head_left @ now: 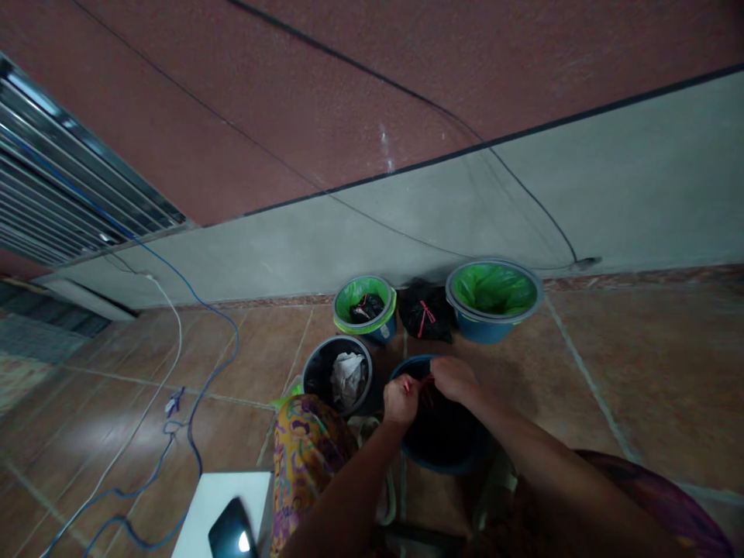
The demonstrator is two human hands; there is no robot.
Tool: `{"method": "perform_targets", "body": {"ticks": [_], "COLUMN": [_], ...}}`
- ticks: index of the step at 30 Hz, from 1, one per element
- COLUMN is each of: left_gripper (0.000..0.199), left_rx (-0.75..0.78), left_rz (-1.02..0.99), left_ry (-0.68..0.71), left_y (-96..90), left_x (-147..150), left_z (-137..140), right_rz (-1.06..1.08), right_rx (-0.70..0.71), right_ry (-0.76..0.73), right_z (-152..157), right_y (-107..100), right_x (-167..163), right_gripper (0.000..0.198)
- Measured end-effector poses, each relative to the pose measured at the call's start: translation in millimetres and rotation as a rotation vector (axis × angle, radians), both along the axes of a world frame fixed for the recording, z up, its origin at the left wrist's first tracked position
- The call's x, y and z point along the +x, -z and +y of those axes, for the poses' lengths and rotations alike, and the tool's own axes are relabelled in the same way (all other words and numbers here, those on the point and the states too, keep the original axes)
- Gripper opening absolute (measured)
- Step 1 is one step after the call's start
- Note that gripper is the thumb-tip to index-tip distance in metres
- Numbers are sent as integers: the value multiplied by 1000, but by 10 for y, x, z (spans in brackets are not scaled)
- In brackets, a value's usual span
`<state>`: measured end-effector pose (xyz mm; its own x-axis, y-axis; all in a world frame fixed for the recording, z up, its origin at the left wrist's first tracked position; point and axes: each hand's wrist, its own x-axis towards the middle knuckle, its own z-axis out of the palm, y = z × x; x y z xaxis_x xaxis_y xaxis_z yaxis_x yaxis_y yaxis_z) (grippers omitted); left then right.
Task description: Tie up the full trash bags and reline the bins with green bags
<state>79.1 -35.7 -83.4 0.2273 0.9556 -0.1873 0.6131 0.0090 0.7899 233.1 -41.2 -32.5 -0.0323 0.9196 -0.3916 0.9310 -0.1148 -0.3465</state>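
On tiled floor (593, 341) beside a red-and-grey wall (407, 217), bins (485, 328) close by, our left hand (401, 400) and right hand (455, 378) grip red ties (428, 394).

Dim overall, with muted colours. Gleams in a pale patch on the floor (98, 442) at left, and glints off the phone (231, 527) at near left and the metal shutter (75, 167) at far left. Sinks to near black inside the bucket (439, 467). Casts faint cable shadows on the far wall (633, 186). Stretches and softens toward the edges.
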Motion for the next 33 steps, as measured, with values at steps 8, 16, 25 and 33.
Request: {"method": "perform_targets", "body": {"ticks": [8,16,25,33], "left_gripper": [14,91,14,12], "left_rx": [-79,-104,-182,-264], "left_rz": [-55,29,110,-309], "left_ry": [-4,124,180,-48], "left_y": [140,320,323,300], "left_x": [-160,-227,-55,38], "left_z": [-45,-57,-92,-98], "right_rz": [-17,43,91,155], "right_rx": [-44,-80,-139,-130], "right_ry": [-2,-27,-107,-144], "right_z": [15,-2,-104,-158], "right_y": [24,210,342,487], "right_x": [54,109,-36,-130], "right_gripper": [33,45,77,65]}}
